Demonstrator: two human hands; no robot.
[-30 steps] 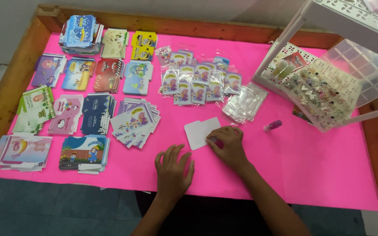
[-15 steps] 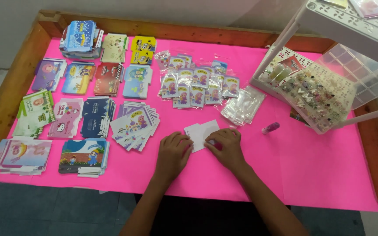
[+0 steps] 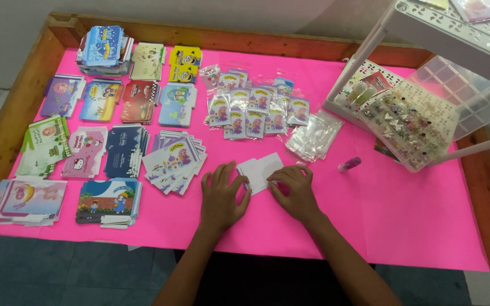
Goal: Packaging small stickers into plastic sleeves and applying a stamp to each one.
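Head view: your left hand (image 3: pixel 221 195) and right hand (image 3: pixel 294 191) press flat, ungripped, on the white card (image 3: pixel 260 170); it could skid toward the table's near edge.

Two bare forearms enter the view from its lower edge, below the near rim of the pink table cover (image 3: pixel 404 226), and each ends in a bare hand: left hand (image 3: pixel 220 198), right hand (image 3: pixel 294 192). No sleeve, glove, watch, ring or bracelet shows on either arm between that near rim and the fingertips; nails are short and unpainted as far as can be told. Below the near rim, between the forearms, a dark garment covers the person's body, detail too dim to tell
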